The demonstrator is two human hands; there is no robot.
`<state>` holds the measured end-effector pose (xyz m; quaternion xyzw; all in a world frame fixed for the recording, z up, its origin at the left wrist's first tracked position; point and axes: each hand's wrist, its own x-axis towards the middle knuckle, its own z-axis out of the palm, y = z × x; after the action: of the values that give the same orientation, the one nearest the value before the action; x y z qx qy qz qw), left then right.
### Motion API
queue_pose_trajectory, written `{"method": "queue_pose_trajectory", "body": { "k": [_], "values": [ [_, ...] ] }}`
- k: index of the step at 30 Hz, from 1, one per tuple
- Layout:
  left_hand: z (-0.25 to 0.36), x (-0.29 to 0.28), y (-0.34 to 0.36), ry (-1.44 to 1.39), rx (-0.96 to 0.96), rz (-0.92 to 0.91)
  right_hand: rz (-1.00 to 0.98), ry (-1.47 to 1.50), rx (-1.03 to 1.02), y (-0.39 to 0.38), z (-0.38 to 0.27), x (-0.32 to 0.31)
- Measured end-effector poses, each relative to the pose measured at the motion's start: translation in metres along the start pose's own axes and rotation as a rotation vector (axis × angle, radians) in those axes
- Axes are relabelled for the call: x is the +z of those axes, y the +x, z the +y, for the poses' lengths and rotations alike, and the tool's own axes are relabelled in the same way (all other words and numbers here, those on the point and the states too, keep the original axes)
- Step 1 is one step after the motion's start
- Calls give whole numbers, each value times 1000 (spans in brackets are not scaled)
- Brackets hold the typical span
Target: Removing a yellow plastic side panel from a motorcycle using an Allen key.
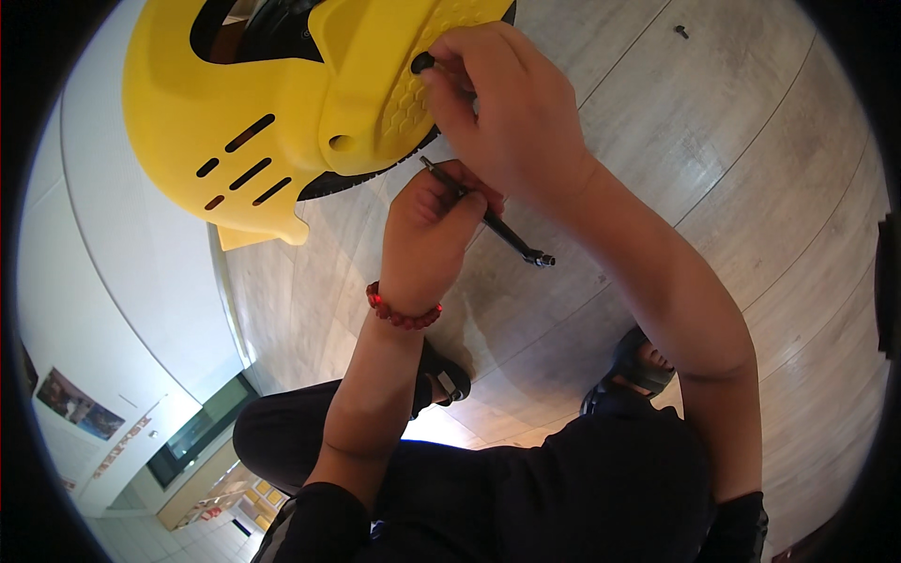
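Note:
A large yellow plastic shell (282,103), with black-edged slots and a honeycomb-textured patch, stands in front of me at the upper left. My right hand (511,94) is closed at the honeycomb patch, pinching a small round black knob-like piece (422,63) between thumb and forefinger. I cannot tell whether that piece touches the shell. Just below, my left hand (432,225) grips a thin dark rod-shaped tool (509,235). One end is a slim metal tip pointing at the shell; the other is a thicker jointed head. My left wrist wears a red bead bracelet.
A black treaded tyre edge (357,175) shows under the shell. On the wood-look floor (657,169) lies a small black bolt (681,32), to the right of my right hand. A white wall (103,216) rises at the left. My sandalled feet are below my hands.

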<state>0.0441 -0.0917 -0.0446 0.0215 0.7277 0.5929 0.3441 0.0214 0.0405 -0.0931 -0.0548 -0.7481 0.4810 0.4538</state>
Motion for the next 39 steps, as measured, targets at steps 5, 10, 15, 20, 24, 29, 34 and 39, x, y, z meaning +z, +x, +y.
{"method": "queue_pose_trajectory", "body": {
  "k": [5,10,15,20,24,29,34,39],
  "values": [
    [-3,1,0,-12,-11,2,89,-53,-82,-3,0,2],
    [-1,1,-1,32,0,-5,29,-172,-149,-6,-1,0],
    [-1,1,0,-37,9,-28,24,-151,-141,0,0,3],
    [-6,-1,1,-57,35,-32,17,-135,-156,2,4,5],
    [-7,-1,1,-46,35,-36,-15,-136,-165,-1,6,3],
    [-3,0,3,-37,25,-52,21,-22,-94,-1,3,1],
    [-3,3,3,-23,10,-37,38,-77,-150,-4,5,2],
    [-4,2,3,-21,-6,-29,14,-73,-109,0,3,2]
  ]
}}
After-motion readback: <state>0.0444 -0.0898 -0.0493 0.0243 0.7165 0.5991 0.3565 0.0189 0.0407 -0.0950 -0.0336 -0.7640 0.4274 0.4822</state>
